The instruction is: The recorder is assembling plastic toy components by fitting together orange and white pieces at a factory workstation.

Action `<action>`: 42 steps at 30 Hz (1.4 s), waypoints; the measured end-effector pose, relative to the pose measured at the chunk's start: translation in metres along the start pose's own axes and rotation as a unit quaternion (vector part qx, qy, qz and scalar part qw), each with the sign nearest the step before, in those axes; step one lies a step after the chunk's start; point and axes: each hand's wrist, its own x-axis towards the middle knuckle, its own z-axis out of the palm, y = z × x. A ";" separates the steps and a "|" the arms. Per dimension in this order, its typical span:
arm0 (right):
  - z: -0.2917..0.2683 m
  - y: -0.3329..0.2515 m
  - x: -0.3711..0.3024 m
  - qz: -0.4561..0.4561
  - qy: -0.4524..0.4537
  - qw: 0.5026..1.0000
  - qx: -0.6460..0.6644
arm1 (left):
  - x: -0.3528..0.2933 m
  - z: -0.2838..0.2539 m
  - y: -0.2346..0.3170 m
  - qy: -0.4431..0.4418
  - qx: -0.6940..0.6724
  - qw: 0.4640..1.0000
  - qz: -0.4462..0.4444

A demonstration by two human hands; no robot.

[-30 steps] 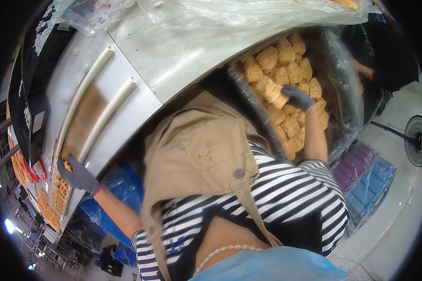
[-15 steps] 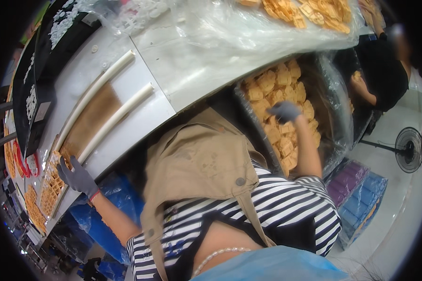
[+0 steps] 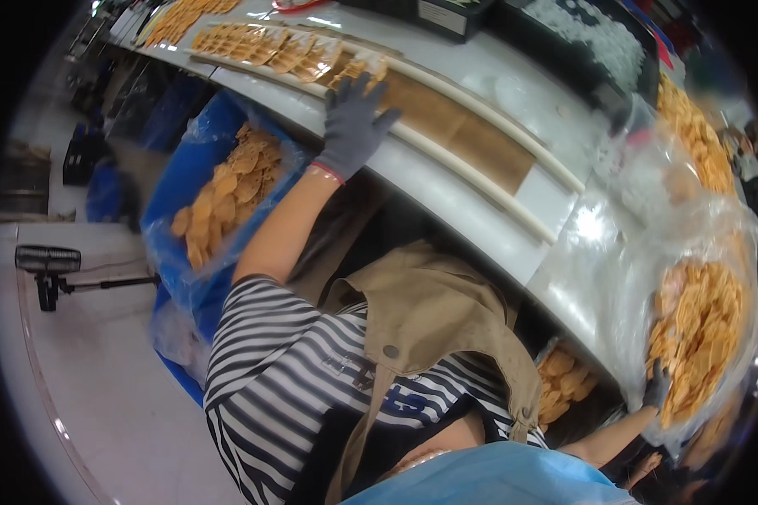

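Observation:
My left hand (image 3: 355, 126), in a grey glove, lies with fingers apart over the near white rail. Its fingertips touch the end of a row of flat orange-yellow pieces with a grid pattern (image 3: 286, 55), laid between two white rails. Beyond that hand, a brown strip (image 3: 455, 126) shows between the rails. At the far right, my gloved right hand (image 3: 658, 387) is against the edge of a heap of loose orange-yellow pieces (image 3: 699, 324) on clear plastic sheeting. Its fingers are small and partly hidden, so I cannot tell whether they hold a piece.
A blue plastic-lined bin (image 3: 173, 210) of orange pieces stands below the table at left. More pieces (image 3: 562, 383) lie under the table's edge on the right. A black tray of white parts (image 3: 585, 38) sits at the back. A fan (image 3: 50, 273) stands left.
The view has swung toward the left. My right hand has moved from the bin of pieces below the table to the heap on it. My left hand stays at the row between the rails.

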 end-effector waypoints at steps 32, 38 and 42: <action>0.125 -0.232 -0.106 -0.146 0.168 0.907 0.358 | 0.077 0.014 -0.102 -0.127 0.075 0.967 -0.209; 0.192 -0.398 -0.168 -0.032 -0.147 0.795 0.588 | 0.062 0.005 -0.017 -0.200 0.042 0.959 -0.195; 0.215 -0.414 -0.173 0.002 -0.198 0.772 0.604 | 0.051 0.000 0.026 -0.219 -0.002 0.964 -0.150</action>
